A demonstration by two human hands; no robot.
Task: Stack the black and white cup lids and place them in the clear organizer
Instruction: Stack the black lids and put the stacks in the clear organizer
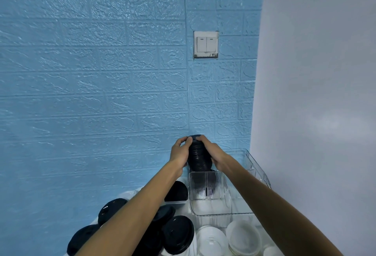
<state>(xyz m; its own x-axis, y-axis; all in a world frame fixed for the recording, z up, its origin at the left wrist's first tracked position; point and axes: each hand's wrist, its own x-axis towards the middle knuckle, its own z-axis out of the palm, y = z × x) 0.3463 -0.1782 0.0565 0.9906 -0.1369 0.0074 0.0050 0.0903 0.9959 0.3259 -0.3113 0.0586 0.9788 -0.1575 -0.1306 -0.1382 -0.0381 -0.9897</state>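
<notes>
A tall stack of black cup lids (198,157) stands upright at the far end of the clear organizer (209,192), its base hidden behind the organizer's ribbed wall. My left hand (180,151) grips the stack from the left and my right hand (213,154) grips it from the right, fingers curled over the top lid. Loose black lids (178,235) lie in a heap at the lower left. White lids (243,237) lie at the lower right.
A blue brick-pattern wall (101,93) rises straight ahead, with a white light switch (206,44) on it. A plain white wall (315,93) closes the right side. A second clear bin (256,166) sits to the right of the organizer.
</notes>
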